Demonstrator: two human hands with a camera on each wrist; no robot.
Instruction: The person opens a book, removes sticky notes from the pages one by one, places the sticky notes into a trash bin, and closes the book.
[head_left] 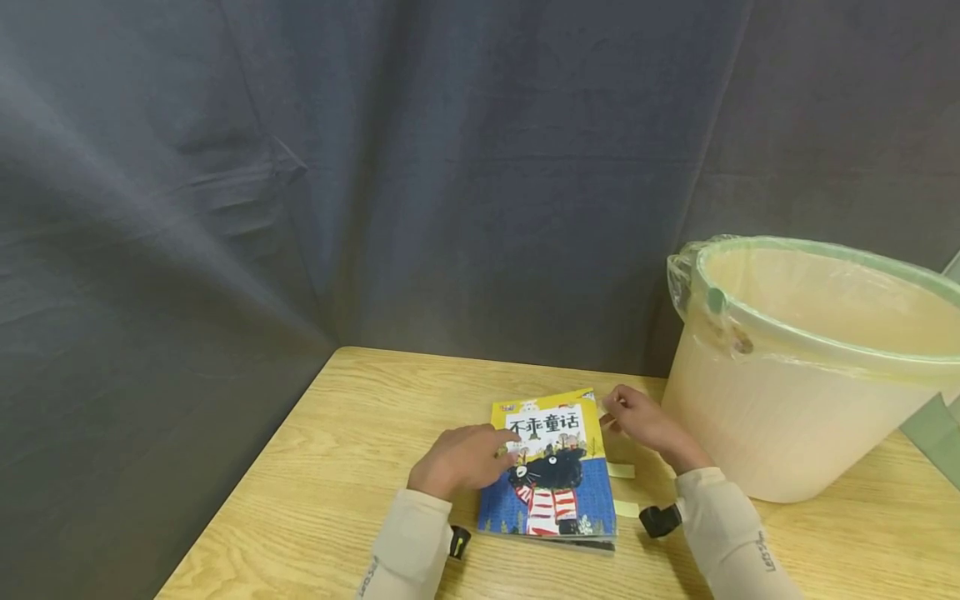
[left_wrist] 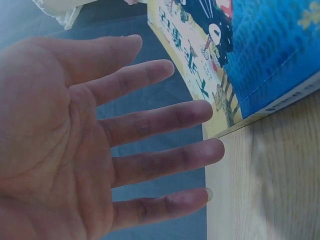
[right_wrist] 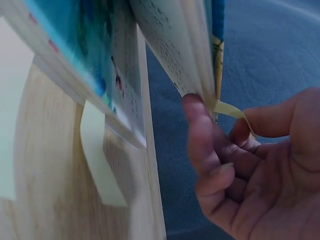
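Beige sleeves [head_left: 408,537] at frame bottom; left hand [head_left: 465,457] spread over the storybook [head_left: 555,467], right hand [head_left: 645,419] pinching its top yellow tab [right_wrist: 230,108], probably 'cause it sticks out.

Book cover [head_left: 592,483]: yellow above, blue below; white panel [head_left: 551,411], black characters [head_left: 543,425]
Cover animal [head_left: 558,471]: black; red-and-white striped clothing [head_left: 551,508]
Tabs [head_left: 626,508]: pale yellow
Bucket [head_left: 795,417]: cream-pink, light green rim [head_left: 795,243]
Table [head_left: 360,450]: light wood grain
Curtain [head_left: 487,167]: dark grey-blue
Sleeves [head_left: 412,542]: cream, dark lettering [head_left: 765,552]
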